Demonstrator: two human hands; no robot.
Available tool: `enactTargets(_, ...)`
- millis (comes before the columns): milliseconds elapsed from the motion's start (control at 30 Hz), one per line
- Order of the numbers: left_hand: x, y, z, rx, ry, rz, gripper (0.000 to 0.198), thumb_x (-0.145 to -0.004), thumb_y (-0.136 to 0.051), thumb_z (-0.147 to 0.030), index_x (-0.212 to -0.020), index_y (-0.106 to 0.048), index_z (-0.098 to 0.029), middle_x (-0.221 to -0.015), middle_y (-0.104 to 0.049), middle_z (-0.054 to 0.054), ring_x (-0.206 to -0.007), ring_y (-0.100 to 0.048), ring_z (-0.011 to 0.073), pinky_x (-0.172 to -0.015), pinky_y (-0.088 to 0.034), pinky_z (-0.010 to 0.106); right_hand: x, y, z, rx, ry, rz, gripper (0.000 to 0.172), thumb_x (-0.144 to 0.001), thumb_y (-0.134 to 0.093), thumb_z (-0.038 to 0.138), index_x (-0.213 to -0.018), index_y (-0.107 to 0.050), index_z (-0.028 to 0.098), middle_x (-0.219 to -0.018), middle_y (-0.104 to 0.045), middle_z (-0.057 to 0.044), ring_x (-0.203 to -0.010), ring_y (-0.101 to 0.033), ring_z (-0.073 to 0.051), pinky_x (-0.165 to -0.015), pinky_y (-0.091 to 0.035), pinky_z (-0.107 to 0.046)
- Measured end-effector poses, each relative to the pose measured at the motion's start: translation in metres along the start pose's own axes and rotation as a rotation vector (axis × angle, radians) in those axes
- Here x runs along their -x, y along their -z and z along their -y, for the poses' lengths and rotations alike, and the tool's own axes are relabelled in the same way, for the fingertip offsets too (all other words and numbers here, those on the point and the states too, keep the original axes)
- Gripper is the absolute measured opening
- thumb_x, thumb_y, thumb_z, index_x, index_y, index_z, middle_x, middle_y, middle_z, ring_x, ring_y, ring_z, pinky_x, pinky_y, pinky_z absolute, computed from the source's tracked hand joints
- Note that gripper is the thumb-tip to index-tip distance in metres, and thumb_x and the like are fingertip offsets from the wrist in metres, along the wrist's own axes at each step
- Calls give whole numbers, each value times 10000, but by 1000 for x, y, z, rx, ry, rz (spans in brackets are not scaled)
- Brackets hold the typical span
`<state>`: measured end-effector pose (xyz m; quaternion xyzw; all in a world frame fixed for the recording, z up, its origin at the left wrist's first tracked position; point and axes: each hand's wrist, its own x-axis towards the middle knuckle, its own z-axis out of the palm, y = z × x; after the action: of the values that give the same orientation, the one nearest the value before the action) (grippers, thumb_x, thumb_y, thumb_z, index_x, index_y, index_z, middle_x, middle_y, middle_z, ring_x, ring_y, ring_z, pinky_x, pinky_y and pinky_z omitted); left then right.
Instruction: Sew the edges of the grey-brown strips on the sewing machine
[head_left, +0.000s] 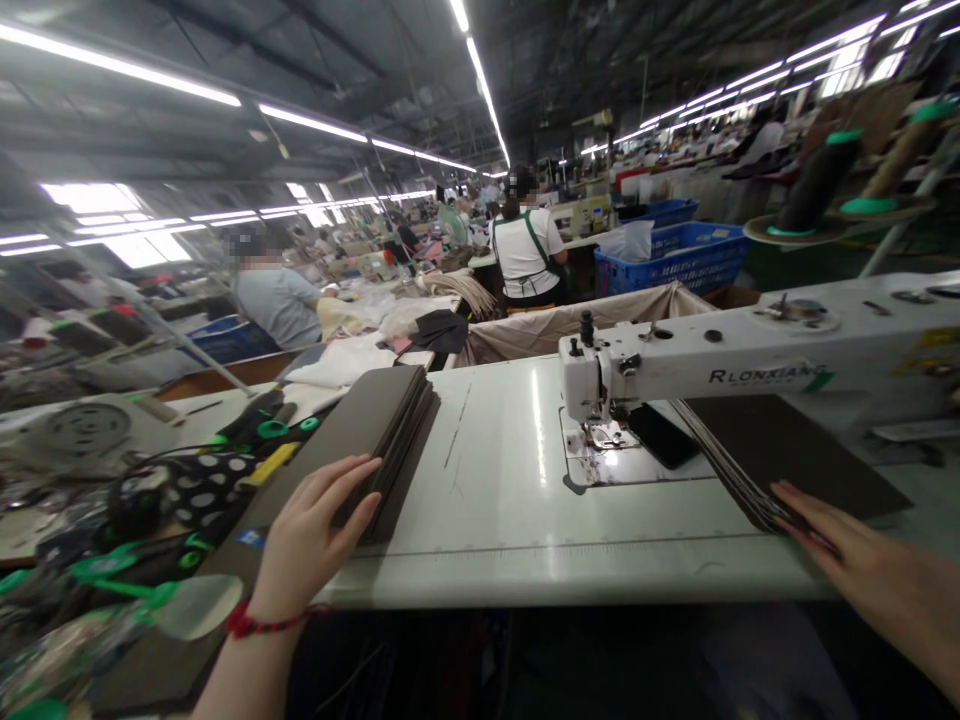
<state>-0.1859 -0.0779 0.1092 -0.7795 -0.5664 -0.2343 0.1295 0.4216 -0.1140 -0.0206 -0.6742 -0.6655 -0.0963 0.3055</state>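
Observation:
My left hand (319,530) rests on a tall stack of dark grey-brown flat panels (382,410) at the left of the sewing table, fingers stretched and spread. My right hand (847,555) is at the near corner of a second stack of such panels (795,440), which lies partly beneath the arm of a white sewing machine (675,360). Its fingers touch that corner. Something narrow and dark shows between finger and thumb, too blurred to name. A black phone (664,436) lies between the needle area and the right stack.
Cluttered at left are thread cones, a polka-dot cloth (206,490) and a clear-and-green item (199,605). Behind the table stand a cloth-lined bin (517,335) and blue crates (675,262). Two people (525,250) sit ahead. Thread spools (817,185) rise at right.

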Motion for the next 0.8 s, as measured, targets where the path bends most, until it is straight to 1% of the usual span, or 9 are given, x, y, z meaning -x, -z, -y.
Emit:
enactTargets(100, -2, -23, -48, 167, -94, 20, 344, -924, -516, -267, -1264, -568, -264, -1320, -548, 55, -1212, -520, 246, -1061, -417, 422, 5, 8, -6, 149, 217, 76, 467, -920, -364, 375, -1340, -555, 303, -1178, -680, -54, -729, -697, -238, -553, -475, -375)
enactTargets(167, -6, -43, -85, 295, -157, 83, 342, -933, -500, -236, -1267, -566, -266, -1324, -546, 56, -1224, -512, 242, -1050, -432, 414, 6, 21, 13, 81, 328, 43, 486, -900, -387, 279, -1367, -515, 318, -1168, -684, -37, -839, -693, -244, -706, -509, -396)
enactTargets(300, -20, -83, -159, 528, -238, 241, 363, -970, -436, -221, -1324, -510, -256, -1381, -513, 44, -1318, -432, 207, -1102, -394, 389, 12, 39, 101, -212, 539, 229, 599, -856, -446, 139, -1430, -401, 307, -1142, -693, -22, -912, -681, -192, -758, -525, -311)
enactTargets(367, -25, -102, -192, 581, -308, 339, 393, -988, -404, -249, -1377, -454, -254, -1445, -456, 31, -1377, -353, 192, -1137, -350, 387, 19, 33, 151, -375, 651, 434, 463, -898, -461, 189, -1355, -486, 257, -1052, -722, -40, -837, -689, -178, -675, -524, -276)
enactTargets(467, -23, -127, -224, 538, -473, 495, 551, -955, -488, -371, -1467, -322, -253, -1538, -313, 28, -1427, -250, 227, -1166, -286, 438, 26, 15, 201, -613, 771, 550, 305, -981, -384, 306, -1154, -618, 216, -745, -723, -8, -626, -664, -147, -568, -480, -231)
enactTargets(533, -13, -138, -228, 463, -509, 539, 660, -915, -550, -416, -1491, -267, -261, -1555, -268, 39, -1426, -248, 256, -1162, -275, 475, 21, 4, 212, -784, 760, 651, 288, -985, -392, 333, -1084, -644, 236, -725, -713, 25, -625, -655, -118, -605, -473, -190)
enactTargets(633, 8, -141, -209, 350, -453, 535, 634, -921, -544, -334, -1490, -270, -285, -1548, -288, 27, -1414, -281, 246, -1160, -279, 471, -6, -11, 201, -838, 517, 740, 236, -957, -459, 299, -1117, -627, 257, -931, -723, 24, -797, -668, -118, -722, -479, -182)
enactTargets(700, 18, -137, -188, 287, -382, 506, 563, -939, -505, -278, -1469, -318, -302, -1523, -343, 11, -1400, -312, 233, -1161, -281, 470, -31, -26, 185, -662, 358, 645, 296, -928, -480, 222, -1200, -589, 267, -1121, -688, 1, -962, -652, -160, -816, -480, -236)
enactTargets(800, 19, -131, -162, 224, -296, 480, 503, -954, -483, -288, -1442, -367, -320, -1481, -408, 7, -1376, -352, 237, -1154, -282, 495, -62, -58, 165, -296, 306, 535, 476, -883, -475, 143, -1339, -501, 277, -1371, -548, -28, -1024, -645, -224, -800, -508, -317)
